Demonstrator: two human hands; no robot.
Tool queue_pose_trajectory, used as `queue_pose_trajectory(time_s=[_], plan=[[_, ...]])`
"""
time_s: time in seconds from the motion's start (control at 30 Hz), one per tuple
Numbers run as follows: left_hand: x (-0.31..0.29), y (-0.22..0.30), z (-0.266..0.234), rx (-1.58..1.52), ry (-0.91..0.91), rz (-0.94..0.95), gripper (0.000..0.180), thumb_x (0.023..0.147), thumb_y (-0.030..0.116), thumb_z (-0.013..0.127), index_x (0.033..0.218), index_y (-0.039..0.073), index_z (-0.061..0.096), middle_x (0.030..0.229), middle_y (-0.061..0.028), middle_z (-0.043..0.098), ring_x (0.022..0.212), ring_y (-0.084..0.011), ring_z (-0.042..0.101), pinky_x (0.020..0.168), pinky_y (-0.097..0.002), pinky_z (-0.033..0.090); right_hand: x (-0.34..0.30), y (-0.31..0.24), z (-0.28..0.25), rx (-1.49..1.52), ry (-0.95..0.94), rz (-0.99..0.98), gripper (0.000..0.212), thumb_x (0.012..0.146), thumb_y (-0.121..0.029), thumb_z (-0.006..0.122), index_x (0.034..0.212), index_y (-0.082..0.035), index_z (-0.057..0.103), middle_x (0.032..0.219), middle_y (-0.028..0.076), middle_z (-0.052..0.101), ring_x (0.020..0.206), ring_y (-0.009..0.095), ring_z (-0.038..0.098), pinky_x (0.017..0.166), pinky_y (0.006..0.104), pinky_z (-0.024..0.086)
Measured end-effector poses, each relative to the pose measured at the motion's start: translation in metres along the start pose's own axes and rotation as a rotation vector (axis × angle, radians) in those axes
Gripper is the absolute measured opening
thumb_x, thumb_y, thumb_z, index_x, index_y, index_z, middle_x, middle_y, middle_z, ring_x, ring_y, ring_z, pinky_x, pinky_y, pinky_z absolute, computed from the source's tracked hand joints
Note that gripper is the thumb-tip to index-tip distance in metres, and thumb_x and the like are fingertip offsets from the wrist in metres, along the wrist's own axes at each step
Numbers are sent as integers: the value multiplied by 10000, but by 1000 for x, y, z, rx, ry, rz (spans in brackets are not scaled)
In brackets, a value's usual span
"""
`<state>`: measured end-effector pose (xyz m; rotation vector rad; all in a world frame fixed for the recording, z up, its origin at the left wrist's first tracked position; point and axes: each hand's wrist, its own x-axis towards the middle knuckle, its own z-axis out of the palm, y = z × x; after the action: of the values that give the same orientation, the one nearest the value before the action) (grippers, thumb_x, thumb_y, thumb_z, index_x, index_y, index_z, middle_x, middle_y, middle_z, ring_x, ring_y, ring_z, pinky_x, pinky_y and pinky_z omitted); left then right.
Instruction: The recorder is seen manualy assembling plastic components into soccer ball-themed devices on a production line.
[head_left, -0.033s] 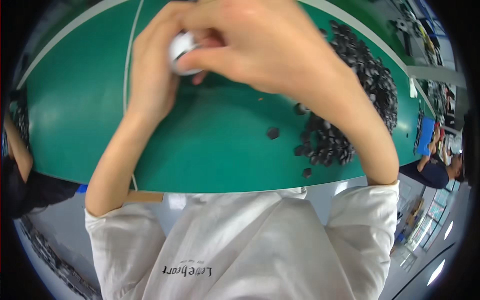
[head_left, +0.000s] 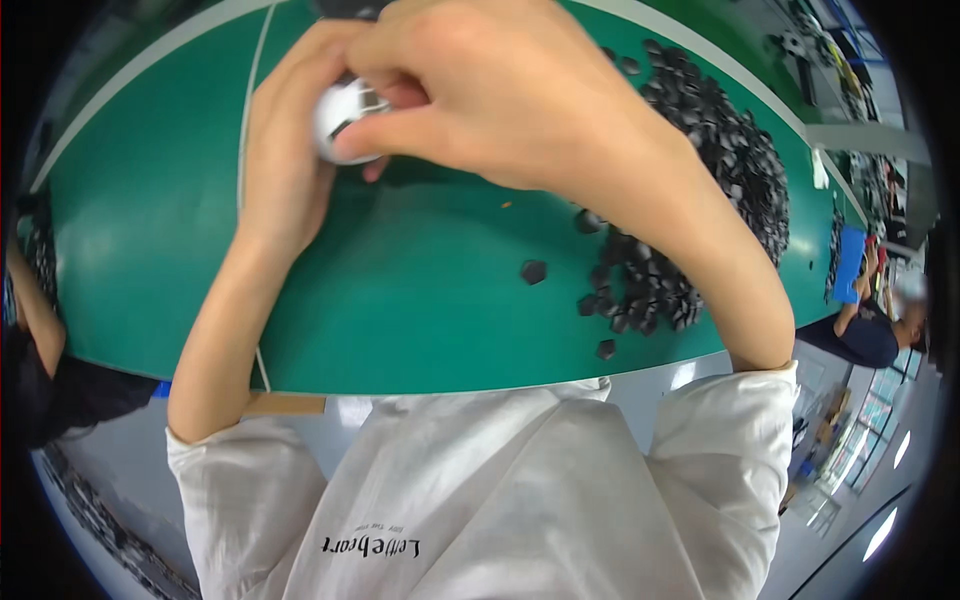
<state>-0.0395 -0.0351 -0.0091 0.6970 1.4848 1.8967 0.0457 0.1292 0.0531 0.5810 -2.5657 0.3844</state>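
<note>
My left grip and right grip clamped on white ball-like piece: black-patched, dark-lined, slightly blurred, partly hidden.

green table | black-piece pile, right | loose black pentagon

Ball between left hand and right hand; heap of pieces right, on table
</note>
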Motion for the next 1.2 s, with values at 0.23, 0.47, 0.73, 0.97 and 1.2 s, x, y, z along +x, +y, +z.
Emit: queue_pose_trajectory(time_s=[0.23, 0.47, 0.73, 0.97, 1.2], plan=[[7, -4, -10, -5, -180, -3, 717, 828, 423, 683, 1383, 25, 466, 1109, -217, 639, 748, -229, 661, 424, -249, 476, -117, -4, -59, 75, -298, 278, 162, 785, -146, 763, 895, -92, 657, 737, 53, 573, 745, 276, 631, 602, 404, 501], [-2, -11, 2, -7, -159, 55, 745, 843, 447, 692, 1410, 41, 432, 1162, -282, 622, 768, -276, 686, 485, -285, 542, -152, -51, -57, -213, -498, 459, 218, 819, -198, 767, 725, -67, 621, 720, 32, 576, 732, 213, 629, 543, 354, 513], [-5, 7, 9, -163, -206, 13, 793, 833, 492, 689, 1418, 38, 405, 1112, -328, 626, 685, -272, 681, 421, -305, 530, -130, -59, -60, -184, -401, 478, 255, 797, -90, 778, 688, -48, 552, 651, 62, 523, 613, 227, 602, 482, 364, 484], [-4, 14, 4, -127, -211, 1, 797, 844, 585, 612, 1387, 33, 426, 988, -260, 666, 688, -231, 680, 398, -283, 481, -56, -35, -47, 192, -28, 401, 156, 771, -74, 820, 783, -58, 665, 680, 58, 621, 558, 210, 614, 477, 320, 446], [-7, 15, 2, -327, -263, 7, 590, 860, 361, 637, 1339, 40, 513, 1099, -140, 647, 899, -182, 677, 564, -277, 563, -16, -29, -34, 214, 45, 131, 155, 745, -147, 845, 798, -93, 709, 645, 9, 616, 516, 161, 571, 448, 288, 381]])
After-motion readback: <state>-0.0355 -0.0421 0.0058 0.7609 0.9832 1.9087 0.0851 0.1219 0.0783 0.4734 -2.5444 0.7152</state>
